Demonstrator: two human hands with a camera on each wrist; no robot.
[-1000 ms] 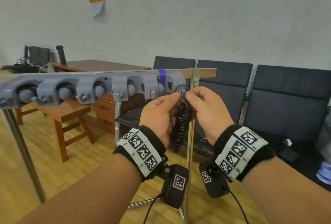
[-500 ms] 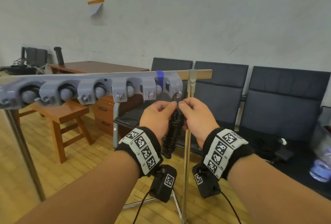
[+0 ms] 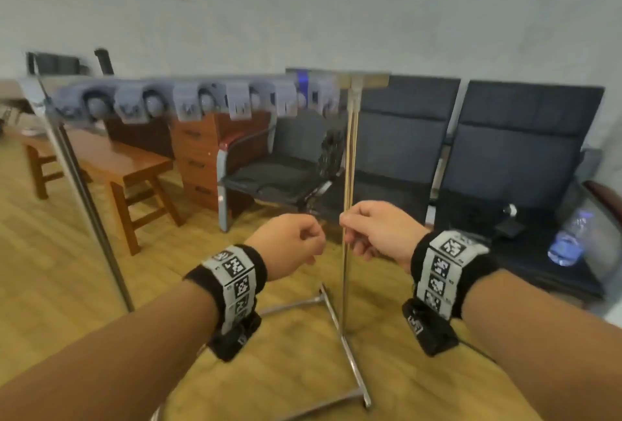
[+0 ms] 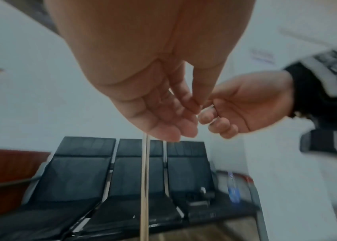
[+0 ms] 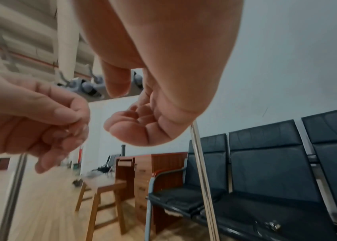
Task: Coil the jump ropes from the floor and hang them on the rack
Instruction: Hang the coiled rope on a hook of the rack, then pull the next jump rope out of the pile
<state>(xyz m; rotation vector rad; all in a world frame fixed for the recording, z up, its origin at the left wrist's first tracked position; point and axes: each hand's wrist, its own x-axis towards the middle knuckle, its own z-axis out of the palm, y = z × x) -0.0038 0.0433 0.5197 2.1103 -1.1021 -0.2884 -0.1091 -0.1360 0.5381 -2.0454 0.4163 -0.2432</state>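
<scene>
1. Our left hand [image 3: 289,244] & right hand [image 3: 377,235] sit low at frame centre, either side of the rack's upright pole [image 3: 348,185]. Fingers [image 4: 184,130] on both are loosely curled w/ nothing in them; hands near each other, apart.
2. The coiled jump rope [image 3: 331,151], a dark blurred bundle, hangs just left of the pole, under the right end of the rack [image 3: 202,100] w/ its grey clips, upper centre of the frame.
3. Changed: 0.5 s ago both hands were up at the last clip pinching the rope's top; now they've let go & dropped well below it. We judge this rope hung.
4. Also differs: view has tilted down & moved closer, w/ motion blur; chairs [image 3: 505,151] & water bottle [image 3: 568,242] at right look bigger.
5. Next, probably: back to the floor [image 3: 67,286] for any remaining rope; none visible here.
</scene>
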